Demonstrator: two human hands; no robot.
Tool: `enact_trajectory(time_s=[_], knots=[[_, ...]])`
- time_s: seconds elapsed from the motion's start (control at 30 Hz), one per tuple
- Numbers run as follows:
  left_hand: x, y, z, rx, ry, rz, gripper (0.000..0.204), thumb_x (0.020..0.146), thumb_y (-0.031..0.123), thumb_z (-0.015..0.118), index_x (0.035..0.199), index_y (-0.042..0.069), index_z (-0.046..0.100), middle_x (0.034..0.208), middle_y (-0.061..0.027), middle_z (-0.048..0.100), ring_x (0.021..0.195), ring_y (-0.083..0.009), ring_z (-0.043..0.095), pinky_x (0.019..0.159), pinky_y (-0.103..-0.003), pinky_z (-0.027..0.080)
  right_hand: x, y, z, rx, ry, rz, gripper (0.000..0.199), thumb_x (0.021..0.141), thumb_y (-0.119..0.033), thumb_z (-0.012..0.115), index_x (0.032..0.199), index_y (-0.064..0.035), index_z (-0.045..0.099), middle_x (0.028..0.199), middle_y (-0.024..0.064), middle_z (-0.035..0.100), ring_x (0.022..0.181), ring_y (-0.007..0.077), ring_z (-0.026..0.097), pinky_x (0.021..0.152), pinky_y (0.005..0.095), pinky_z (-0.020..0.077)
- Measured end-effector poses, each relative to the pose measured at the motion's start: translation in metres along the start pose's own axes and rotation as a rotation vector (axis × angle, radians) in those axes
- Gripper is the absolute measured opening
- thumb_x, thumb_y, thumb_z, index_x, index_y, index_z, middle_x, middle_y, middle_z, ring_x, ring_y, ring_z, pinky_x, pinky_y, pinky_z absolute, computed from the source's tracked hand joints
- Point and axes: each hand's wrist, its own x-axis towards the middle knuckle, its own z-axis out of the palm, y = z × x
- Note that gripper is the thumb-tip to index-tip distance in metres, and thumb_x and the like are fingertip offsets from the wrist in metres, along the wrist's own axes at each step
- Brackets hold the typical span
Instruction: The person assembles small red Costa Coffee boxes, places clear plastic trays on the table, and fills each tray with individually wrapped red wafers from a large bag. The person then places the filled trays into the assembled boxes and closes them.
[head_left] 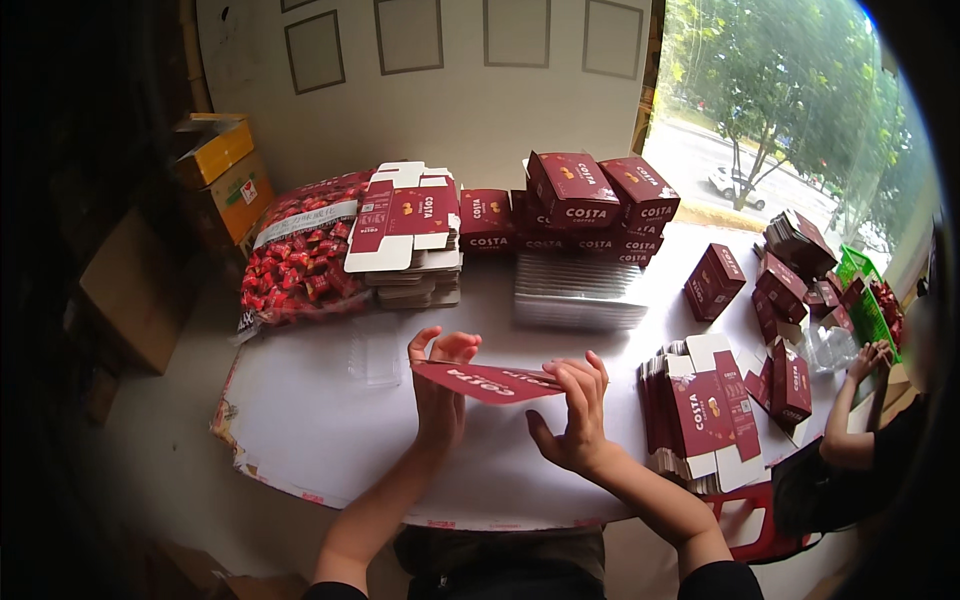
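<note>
A maroon folding carton [488, 383] with white lettering is in the air over the near middle of the table, tilted, its wide face toward me. My left hand [440, 390] holds its left end, with the fingers up behind the edge. At its right end, the bent fingers of my right hand [578, 415] grip the corner, while the thumb stands apart below. Part of the carton's far side is hidden. Just beyond my left hand a clear plastic tray [375, 352] lies on the white table [300, 420].
Flat cartons [410, 222] are stacked beside a bag of red-wrapped sweets [305, 260]. Made-up boxes [575, 190] stand behind a stack of clear trays [580, 290]. More flat cartons [705, 405] lie at right, near a co-worker's hand [870, 358] and a green basket [870, 300].
</note>
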Motion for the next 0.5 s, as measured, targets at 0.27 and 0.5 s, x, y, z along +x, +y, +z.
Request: enact_trajectory(time_s=[0.27,0.5], knots=[[-0.018,0.013,0.012,0.623,-0.551,0.263,0.087,0.088,0.055,0.042,0.144,0.006,-0.003,0.149,-0.0204,-0.003,0.139,-0.0326,0.002,0.110,-0.045,0.008,-0.021,-0.004,0.006,0.450,-0.115,0.213,0.102,0.068,-0.013,0.075,0.142,-0.0023,0.005,0.131,0.0264,0.040,0.113,0.0424,0.048,0.093,0.0457,0.0408],[-0.010,0.014,0.012,0.504,-0.388,-0.106,0.077,0.089,0.031,0.053,0.145,0.009,0.005,0.143,-0.0176,0.022,0.130,-0.0274,0.028,0.106,-0.039,0.023,-0.003,-0.012,-0.007,0.834,-0.168,0.577,0.086,0.083,0.000,0.051,0.143,-0.0084,-0.010,0.138,0.0206,0.035,0.123,0.0298,0.041,0.102,0.0366,0.0309]])
